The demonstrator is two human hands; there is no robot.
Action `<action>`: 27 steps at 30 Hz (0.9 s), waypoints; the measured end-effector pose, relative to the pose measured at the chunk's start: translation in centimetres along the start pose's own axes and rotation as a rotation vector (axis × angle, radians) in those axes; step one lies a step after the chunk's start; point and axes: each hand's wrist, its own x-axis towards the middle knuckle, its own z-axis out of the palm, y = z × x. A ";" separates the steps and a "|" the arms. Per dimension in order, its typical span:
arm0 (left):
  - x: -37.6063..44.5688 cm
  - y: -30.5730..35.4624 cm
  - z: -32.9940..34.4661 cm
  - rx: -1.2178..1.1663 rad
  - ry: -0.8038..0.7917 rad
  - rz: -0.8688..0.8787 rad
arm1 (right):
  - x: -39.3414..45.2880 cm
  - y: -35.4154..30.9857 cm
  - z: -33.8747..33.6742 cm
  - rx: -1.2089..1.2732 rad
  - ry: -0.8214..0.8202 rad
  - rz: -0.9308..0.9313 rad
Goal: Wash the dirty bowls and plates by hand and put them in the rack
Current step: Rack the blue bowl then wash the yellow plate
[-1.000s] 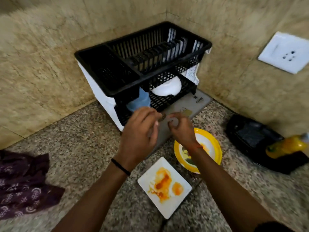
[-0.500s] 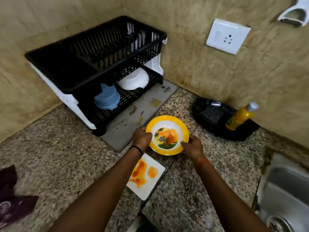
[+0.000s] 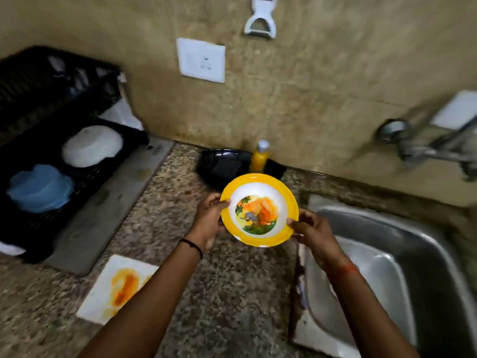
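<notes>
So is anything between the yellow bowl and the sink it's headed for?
Nothing visible. Both hands, left hand and right hand, hold the yellow bowl by its rim above the counter, just left of the sink; the basin beside it looks open.

Bare sink [image 3: 402,254] right; bottle [image 3: 259,157] stands behind.
</notes>
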 end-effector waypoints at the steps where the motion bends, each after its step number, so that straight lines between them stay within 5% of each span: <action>1: -0.3 -0.4 2.3 0.004 -0.046 -0.010 | -0.7 0.0 -2.5 0.015 0.045 0.006; 9: -2.6 -3.5 18.2 0.115 -0.296 -0.090 | -1.9 -0.3 -19.7 0.007 0.776 -0.123; 22: -4.2 -3.9 29.4 0.174 -0.342 -0.094 | 2.1 -9.1 -27.1 -0.512 0.846 -0.284; 27: -3.7 -3.7 30.4 0.164 -0.303 -0.075 | 2.1 -10.0 -28.4 -0.461 1.086 -0.317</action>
